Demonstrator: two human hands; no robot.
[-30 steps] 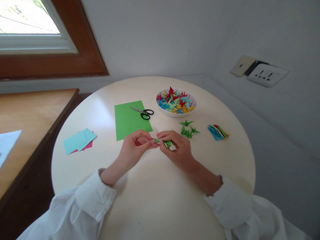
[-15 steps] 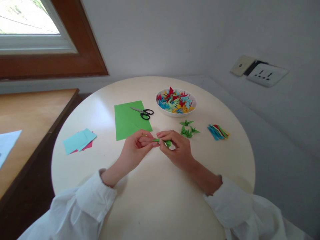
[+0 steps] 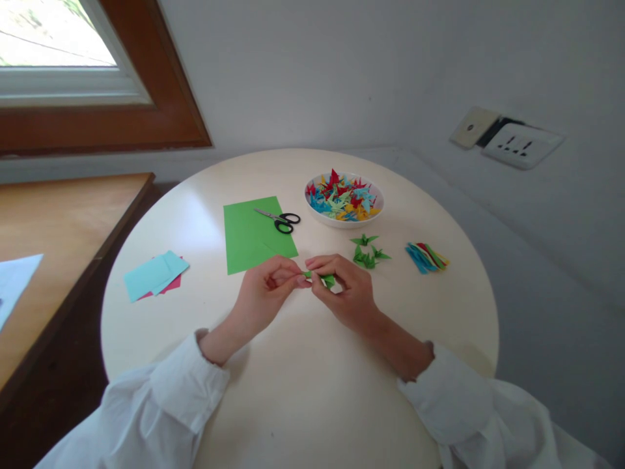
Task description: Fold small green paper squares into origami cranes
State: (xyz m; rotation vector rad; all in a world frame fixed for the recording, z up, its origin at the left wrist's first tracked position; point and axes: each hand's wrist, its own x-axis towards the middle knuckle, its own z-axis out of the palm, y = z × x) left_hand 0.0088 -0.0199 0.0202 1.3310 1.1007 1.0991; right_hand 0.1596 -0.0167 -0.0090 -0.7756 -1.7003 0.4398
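Observation:
Between my fingertips is a small folded piece of green paper, held above the white round table. My left hand pinches its left end between thumb and fingers. My right hand grips the middle, covering much of it, and a folded part pokes out below the right fingers. Several green paper cranes lie just beyond my right hand. Past my left hand is a green sheet of paper, with black-handled scissors resting partly on it.
A white bowl full of colourful paper cranes stands at the back. To the right lies a bundle of coloured paper strips. Light blue paper squares overlap red ones on the left. A wooden desk is beside the table.
My left fingers have shifted slightly and closed nearer the left end of the green paper, so less of it shows. My right hand keeps its grip almost unchanged.

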